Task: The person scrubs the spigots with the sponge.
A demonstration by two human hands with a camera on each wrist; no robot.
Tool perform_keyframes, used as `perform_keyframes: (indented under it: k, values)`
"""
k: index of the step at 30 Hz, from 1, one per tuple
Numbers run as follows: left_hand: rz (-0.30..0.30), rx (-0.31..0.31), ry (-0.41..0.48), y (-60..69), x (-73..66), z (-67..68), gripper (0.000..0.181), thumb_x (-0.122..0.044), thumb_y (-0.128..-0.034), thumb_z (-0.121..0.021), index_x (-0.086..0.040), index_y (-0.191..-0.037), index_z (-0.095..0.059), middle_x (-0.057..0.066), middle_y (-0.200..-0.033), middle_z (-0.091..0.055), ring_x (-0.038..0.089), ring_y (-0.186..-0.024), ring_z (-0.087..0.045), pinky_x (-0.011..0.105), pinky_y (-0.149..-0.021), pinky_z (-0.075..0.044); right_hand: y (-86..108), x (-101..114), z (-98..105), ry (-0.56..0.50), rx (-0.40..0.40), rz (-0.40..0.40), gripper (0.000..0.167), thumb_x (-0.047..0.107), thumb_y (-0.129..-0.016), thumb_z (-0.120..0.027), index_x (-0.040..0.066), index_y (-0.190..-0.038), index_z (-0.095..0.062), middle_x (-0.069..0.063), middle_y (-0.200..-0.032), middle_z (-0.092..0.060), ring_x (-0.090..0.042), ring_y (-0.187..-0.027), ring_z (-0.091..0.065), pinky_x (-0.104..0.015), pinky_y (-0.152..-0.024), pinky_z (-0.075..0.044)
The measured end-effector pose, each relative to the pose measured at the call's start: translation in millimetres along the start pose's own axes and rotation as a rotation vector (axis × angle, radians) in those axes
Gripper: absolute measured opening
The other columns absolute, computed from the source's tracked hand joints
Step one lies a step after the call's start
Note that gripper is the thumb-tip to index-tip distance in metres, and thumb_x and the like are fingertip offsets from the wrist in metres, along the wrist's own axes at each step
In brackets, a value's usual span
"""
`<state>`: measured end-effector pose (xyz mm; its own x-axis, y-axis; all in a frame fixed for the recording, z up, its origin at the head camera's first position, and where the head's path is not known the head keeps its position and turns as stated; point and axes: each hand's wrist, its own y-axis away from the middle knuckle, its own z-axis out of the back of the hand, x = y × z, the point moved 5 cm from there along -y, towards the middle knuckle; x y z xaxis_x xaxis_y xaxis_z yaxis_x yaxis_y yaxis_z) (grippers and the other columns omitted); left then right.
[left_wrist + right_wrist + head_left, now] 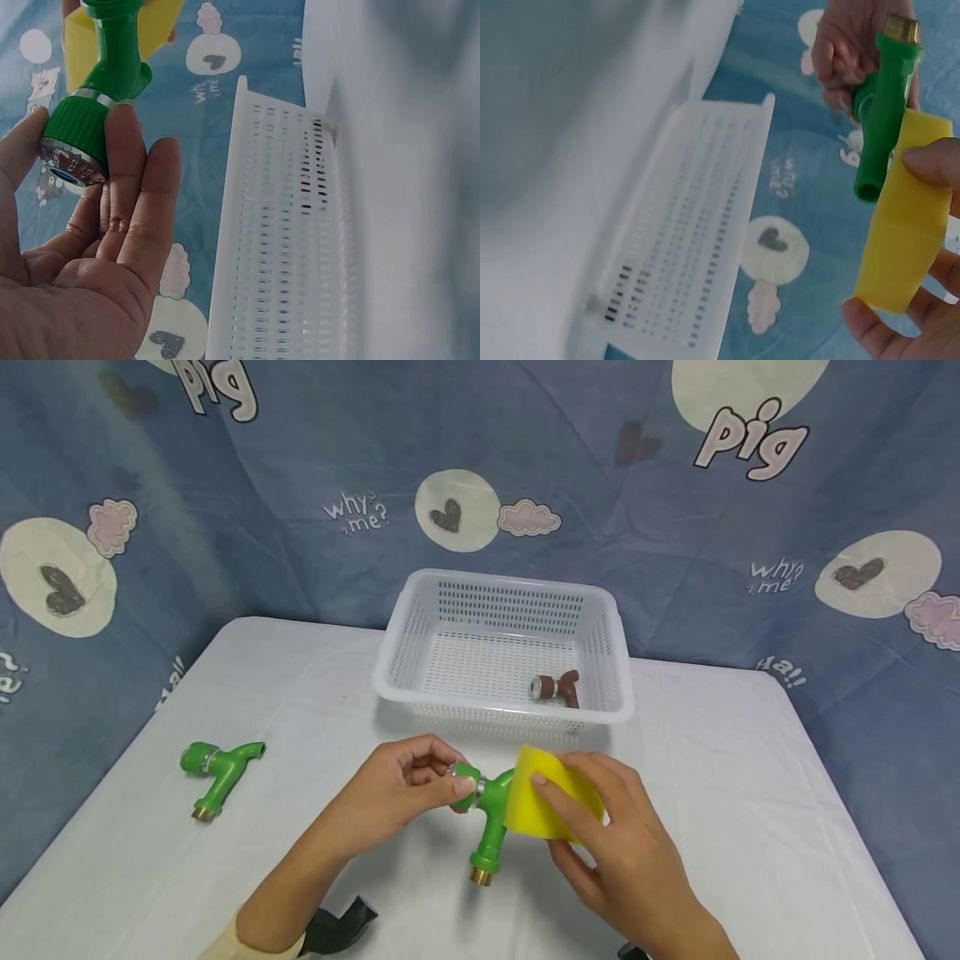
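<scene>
My left hand (408,785) pinches the round ribbed knob of a green tap (492,814) between thumb and fingers, above the table. The tap's brass threaded end points down toward me in the head view. My right hand (622,835) grips a yellow sponge (555,793) against the spout side of the tap, hiding part of the spout there. From the right wrist view, the sponge (909,225) lies along the green tap (885,120), whose spout opening shows. The left wrist view shows the silver-rimmed knob (77,139) between thumb and fingers.
Behind the hands stands a white perforated basket (502,706) with a small brown tap (558,687) inside. Another green tap (221,774) lies at the left on the white table (750,793). A black curved piece (341,928) sits by the left forearm; another dark object (632,952) is partly cut off.
</scene>
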<state>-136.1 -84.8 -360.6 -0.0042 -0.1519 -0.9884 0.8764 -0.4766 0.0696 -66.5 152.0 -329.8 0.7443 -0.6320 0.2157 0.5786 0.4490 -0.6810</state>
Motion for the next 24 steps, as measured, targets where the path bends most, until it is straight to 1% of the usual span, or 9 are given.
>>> perform_keyframes:
  k: [5,8,10,13,14,17,18,21,24]
  values:
    - [0.012,0.002,-0.004,-0.1,0.5,-0.7,0.03,-0.028,-0.0985,-0.076,-0.005,-0.117,-0.068,0.012,-0.095,-0.074,0.031,-0.091,-0.072,0.036,-0.083,-0.059,-2.4,11,-4,-0.05,-0.03,0.083,0.039,0.03,-0.109,-0.048,0.011,-0.137,-0.068,-0.021,-0.137,-0.058,-0.04,-0.119,-0.055,-0.03,-0.117,-0.038]
    - [0.016,0.001,-0.007,0.2,0.8,-0.7,0.031,-0.028,-0.0981,-0.077,-0.005,-0.117,-0.068,0.012,-0.096,-0.074,0.031,-0.091,-0.072,0.036,-0.083,-0.06,-2.0,14,-7,-0.052,-0.022,0.102,0.039,0.028,-0.108,-0.048,0.011,-0.137,-0.068,-0.021,-0.137,-0.059,-0.04,-0.119,-0.056,-0.031,-0.115,-0.04]
    - [0.012,-0.003,-0.009,0.3,0.5,-0.4,0.031,-0.028,-0.098,-0.077,-0.005,-0.117,-0.068,0.012,-0.095,-0.074,0.031,-0.09,-0.072,0.036,-0.083,-0.06,-1.2,12,-6,-0.04,-0.013,0.087,0.04,0.029,-0.108,-0.046,0.012,-0.138,-0.068,-0.02,-0.138,-0.059,-0.04,-0.119,-0.055,-0.031,-0.116,-0.039]
    - [-0.004,-0.01,-0.007,0.5,-0.2,0.1,0.03,-0.027,-0.0982,-0.077,-0.006,-0.116,-0.068,0.011,-0.095,-0.074,0.031,-0.09,-0.072,0.037,-0.083,-0.06,0.6,4,-3,-0.006,0.005,0.033,0.042,0.033,-0.108,-0.045,0.014,-0.139,-0.067,-0.019,-0.139,-0.058,-0.04,-0.122,-0.054,-0.027,-0.119,-0.033]
    - [-0.008,-0.011,-0.007,0.5,-0.3,0.2,0.029,-0.027,-0.0981,-0.077,-0.006,-0.116,-0.069,0.011,-0.094,-0.075,0.031,-0.09,-0.072,0.037,-0.083,-0.06,1.3,1,-2,0.004,0.011,0.016,0.042,0.033,-0.108,-0.046,0.015,-0.14,-0.067,-0.019,-0.14,-0.057,-0.04,-0.123,-0.053,-0.025,-0.119,-0.032]
    - [-0.014,-0.016,-0.009,0.9,-0.6,0.6,0.029,-0.026,-0.0977,-0.077,-0.006,-0.116,-0.069,0.011,-0.093,-0.074,0.031,-0.09,-0.072,0.037,-0.083,-0.06,2.7,-4,1,0.028,0.03,-0.023,0.041,0.027,-0.102,-0.058,0.016,-0.141,-0.066,-0.018,-0.142,-0.056,-0.039,-0.125,-0.051,-0.021,-0.119,-0.029]
    - [-0.015,-0.018,-0.01,0.9,-0.6,0.7,0.029,-0.026,-0.0975,-0.078,-0.006,-0.116,-0.069,0.011,-0.093,-0.074,0.032,-0.09,-0.072,0.036,-0.082,-0.06,2.8,-4,2,0.03,0.036,-0.031,0.042,0.028,-0.102,-0.059,0.017,-0.142,-0.066,-0.017,-0.142,-0.056,-0.039,-0.126,-0.051,-0.021,-0.12,-0.029]
    - [-0.011,-0.021,-0.015,1.0,-0.5,-0.2,0.029,-0.027,-0.0969,-0.078,-0.007,-0.116,-0.069,0.011,-0.093,-0.074,0.032,-0.089,-0.071,0.036,-0.081,-0.06,2.0,-1,2,0.013,0.037,-0.026,0.041,0.03,-0.104,-0.057,0.017,-0.142,-0.065,-0.017,-0.143,-0.055,-0.039,-0.126,-0.051,-0.022,-0.12,-0.03]
    - [-0.006,-0.018,-0.017,0.6,-0.5,-1.9,0.029,-0.028,-0.0966,-0.078,-0.008,-0.116,-0.069,0.011,-0.093,-0.073,0.031,-0.088,-0.071,0.035,-0.08,-0.059,0.0,7,0,-0.018,0.021,0.008,0.043,0.036,-0.109,-0.046,0.015,-0.14,-0.066,-0.019,-0.141,-0.056,-0.039,-0.124,-0.052,-0.024,-0.12,-0.032]
